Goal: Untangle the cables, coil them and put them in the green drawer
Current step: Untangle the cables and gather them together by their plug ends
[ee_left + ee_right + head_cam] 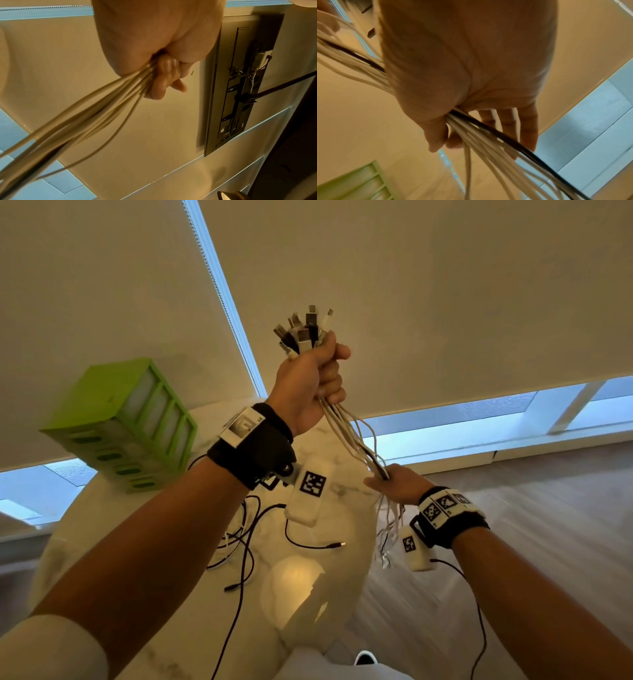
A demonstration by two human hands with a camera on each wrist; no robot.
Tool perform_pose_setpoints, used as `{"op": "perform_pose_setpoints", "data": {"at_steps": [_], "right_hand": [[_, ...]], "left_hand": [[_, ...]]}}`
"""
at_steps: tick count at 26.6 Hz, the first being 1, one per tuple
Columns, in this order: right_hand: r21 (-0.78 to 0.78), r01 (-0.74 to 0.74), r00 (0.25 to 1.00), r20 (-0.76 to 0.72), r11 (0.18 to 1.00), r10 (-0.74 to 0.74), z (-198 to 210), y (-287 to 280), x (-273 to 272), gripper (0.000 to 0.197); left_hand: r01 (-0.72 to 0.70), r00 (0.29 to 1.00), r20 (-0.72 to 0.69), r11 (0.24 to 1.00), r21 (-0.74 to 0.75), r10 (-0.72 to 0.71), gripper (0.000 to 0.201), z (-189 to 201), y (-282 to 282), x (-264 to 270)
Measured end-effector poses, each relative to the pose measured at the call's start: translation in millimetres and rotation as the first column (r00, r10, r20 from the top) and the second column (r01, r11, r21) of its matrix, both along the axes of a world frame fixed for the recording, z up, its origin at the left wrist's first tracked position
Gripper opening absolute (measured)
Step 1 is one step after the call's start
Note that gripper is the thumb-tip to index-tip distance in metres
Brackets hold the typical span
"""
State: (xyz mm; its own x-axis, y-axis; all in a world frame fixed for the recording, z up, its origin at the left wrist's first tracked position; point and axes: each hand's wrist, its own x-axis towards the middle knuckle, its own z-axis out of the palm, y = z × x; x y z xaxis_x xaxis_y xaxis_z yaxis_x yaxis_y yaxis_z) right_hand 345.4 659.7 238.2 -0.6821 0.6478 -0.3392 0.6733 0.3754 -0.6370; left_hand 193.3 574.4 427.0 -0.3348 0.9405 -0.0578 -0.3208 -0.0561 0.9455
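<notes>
My left hand (pixel 311 385) is raised high and grips a bundle of cables (pixel 356 436) in its fist. Their black and white plugs (pixel 305 332) stick out above it. The white strands and one dark strand slope down and right to my right hand (pixel 394 484), which holds them between thumb and fingers; the loose ends hang below it. The left wrist view shows the left hand (pixel 163 81) curled round the cables (pixel 85 115). The right wrist view shows the right hand (pixel 453 142) around the cables (pixel 488 143). The green drawer unit (pixel 123 422) stands at the table's far left, its drawers closed.
Thin black cables (pixel 246 542) lie spread across the round white marble table (pixel 171 628) below my arms. Wooden floor (pixel 531 491) lies to the right of the table. Roller blinds (pixel 411 285) cover the windows behind. A corner of the green drawer unit (pixel 356 180) shows in the right wrist view.
</notes>
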Motion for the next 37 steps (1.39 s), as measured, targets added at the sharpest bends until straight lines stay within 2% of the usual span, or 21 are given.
{"op": "perform_pose_setpoints", "data": {"at_steps": [4,6,8,11,14,17,19,20,21,22,23,24,25,26,27,28,29,31,33,35,37], "right_hand": [[0.028,0.069,0.986,0.150,0.997,-0.072,-26,19,26,0.034],[0.055,0.069,0.965,0.251,0.996,-0.080,-41,18,35,0.028],[0.099,0.150,0.953,0.249,0.984,-0.171,-54,14,42,0.023],[0.160,0.291,0.942,0.125,0.943,-0.312,-71,12,50,0.024],[0.212,0.641,0.767,-0.190,0.738,-0.612,-78,18,63,0.018],[0.214,0.578,0.815,-0.191,0.788,-0.546,-80,20,71,0.017],[0.209,0.750,0.659,-0.332,0.628,-0.675,-76,17,76,0.016],[0.201,0.782,0.618,-0.370,0.590,-0.693,-75,16,80,0.017],[0.170,0.704,0.705,-0.292,0.690,-0.647,-75,15,82,0.018],[0.106,0.531,0.847,-0.095,0.841,-0.523,-76,13,83,0.020],[-0.042,0.339,0.933,0.141,0.940,-0.331,-76,10,82,0.023],[-0.174,0.239,0.938,0.297,0.955,-0.181,-72,10,80,0.034],[-0.203,0.201,0.936,0.329,0.958,-0.126,-63,13,75,0.046],[-0.176,0.188,0.962,0.230,0.966,-0.145,-51,17,66,0.050],[-0.098,0.193,0.981,0.051,0.976,-0.189,-31,19,56,0.043],[-0.059,0.242,0.952,-0.177,0.968,-0.249,-8,21,42,0.030],[-0.119,0.294,0.868,-0.383,0.948,-0.317,20,16,29,0.019],[-0.271,0.235,0.696,-0.624,0.934,-0.356,82,4,-1,0.025],[-0.184,0.092,0.689,-0.697,0.979,-0.196,129,-11,-29,0.036],[-0.029,-0.038,0.766,-0.643,0.999,0.011,155,-27,-51,0.043],[0.062,-0.106,0.810,-0.574,0.992,0.123,164,-43,-65,0.047]], "left_hand": [[0.084,0.984,0.149,0.994,0.066,-0.093,0.043,4,4,9],[0.118,0.980,0.153,0.989,0.091,-0.131,0.043,6,5,15],[0.155,0.979,0.117,0.984,0.093,-0.165,0.043,4,6,20],[0.172,0.981,0.076,0.982,0.077,-0.178,0.042,-3,7,20],[0.180,0.974,0.127,0.982,0.057,-0.186,0.050,-10,7,18],[0.211,0.965,0.146,0.975,0.069,-0.219,0.059,-16,7,18],[0.236,0.956,0.159,0.969,0.077,-0.245,0.063,-18,7,21],[0.227,0.959,0.160,0.971,0.071,-0.236,0.064,-19,7,22],[0.213,0.964,0.149,0.976,0.053,-0.218,0.063,-22,7,22],[0.201,0.972,0.123,0.979,0.020,-0.202,0.062,-26,8,23],[0.196,0.977,0.090,0.980,-0.019,-0.194,0.060,-32,7,24],[0.191,0.980,0.060,0.980,-0.056,-0.188,0.057,-40,5,25],[0.185,0.983,0.036,0.979,-0.089,-0.182,0.053,-48,2,25],[0.178,0.984,0.013,0.977,-0.118,-0.178,0.048,-56,-1,25],[0.178,0.983,-0.010,0.975,-0.137,-0.181,0.041,-64,-5,24],[0.181,0.982,-0.028,0.972,-0.149,-0.187,0.034,-70,-8,22],[0.188,0.980,-0.037,0.969,-0.160,-0.196,0.029,-75,-13,21],[0.189,0.979,-0.037,0.967,-0.172,-0.198,0.025,-80,-19,20],[0.184,0.981,-0.030,0.964,-0.192,-0.193,0.026,-80,-26,17],[0.171,0.983,-0.025,0.961,-0.215,-0.181,0.027,-79,-34,14],[0.144,0.989,-0.006,0.965,-0.217,-0.149,0.030,-78,-40,10]]}}
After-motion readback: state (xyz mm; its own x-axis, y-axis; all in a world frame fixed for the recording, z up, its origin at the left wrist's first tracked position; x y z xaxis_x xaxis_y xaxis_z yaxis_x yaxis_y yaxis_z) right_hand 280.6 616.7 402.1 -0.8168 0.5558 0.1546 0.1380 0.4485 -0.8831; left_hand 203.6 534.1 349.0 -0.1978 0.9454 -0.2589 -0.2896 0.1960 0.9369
